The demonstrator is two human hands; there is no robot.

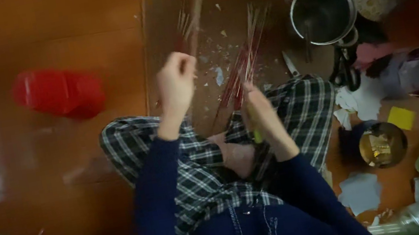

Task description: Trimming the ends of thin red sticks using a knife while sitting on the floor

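The left hand [176, 82] is fisted round a stick [195, 12] raised over the board [158, 23], while the right hand [261, 109] clamps a bundle of thin red sticks [246, 62] and, seemingly, a blurred yellow-green tool [256, 133], beside a steel pot [322, 11].

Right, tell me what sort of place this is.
Probably a home floor used as a craft spot: the person sits cross-legged on an orange-brown floor, thin red sticks on a board, with a steel pot, scissors and paper scraps alongside.
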